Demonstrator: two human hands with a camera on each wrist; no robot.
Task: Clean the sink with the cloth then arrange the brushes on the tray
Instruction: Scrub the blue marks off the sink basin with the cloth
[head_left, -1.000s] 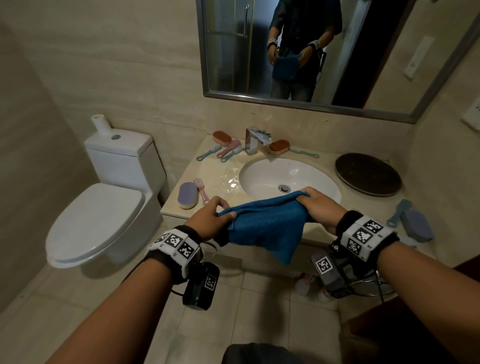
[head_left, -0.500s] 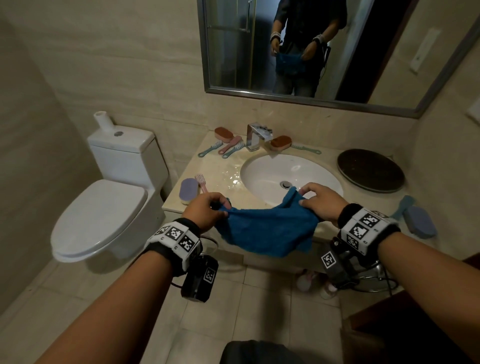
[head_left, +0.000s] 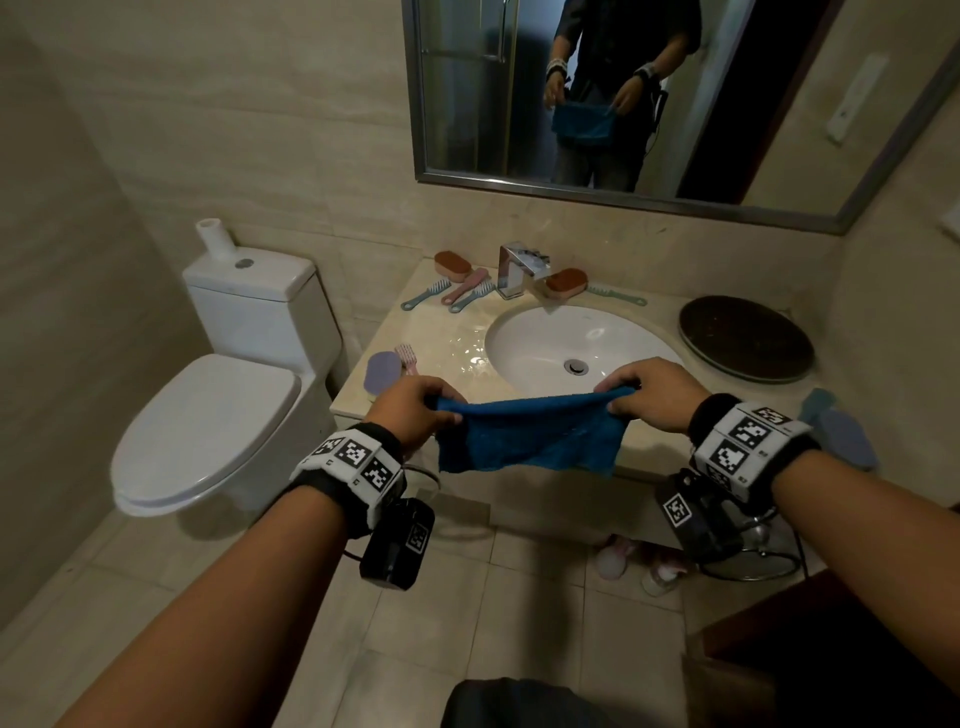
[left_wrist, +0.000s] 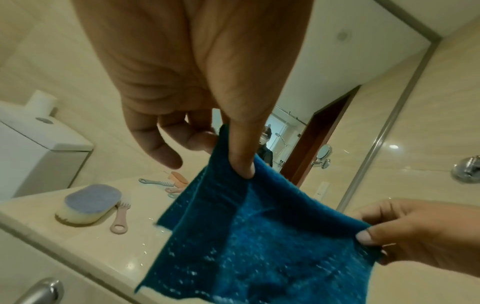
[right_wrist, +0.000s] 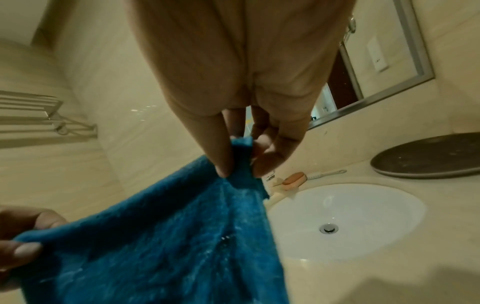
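Beige tiled bathroom, marble counter (head_left: 431, 332) with a white oval sink (head_left: 540, 343) set into it, mirror (head_left: 675, 104) above, toilet (head_left: 208, 426) sitting off to the left. You're standing in front of the counter, holding the blue cloth (head_left: 530, 434) stretched between both hands, in the air just in front of the counter's near edge, below the sink rim. Your left hand (head_left: 415, 413) is pinching the cloth's left top corner between thumb and fingers; the left wrist view is showing the thumb pressing into the fabric. Your right hand (head_left: 657, 392) is pinching the right top corner the same way, thumb and fingertips clamped on the edge. The cloth is hanging down loosely from that top edge, with pale flecks showing on it.

Brushes are lying on the counter: a purple-backed scrub brush (head_left: 382, 371) with a small pink brush (head_left: 407, 358) just beside it at the left front, an orange scrub brush (head_left: 453, 265), two teal and one pink handled brushes left of the faucet (head_left: 519, 267), another orange scrub brush (head_left: 566, 283) and a teal brush (head_left: 618, 296) right of it, and a blue scrub brush (head_left: 847, 436) at the far right front. The dark round tray (head_left: 745, 338) is sitting right of the sink. Water is pooling on the counter left of the sink.
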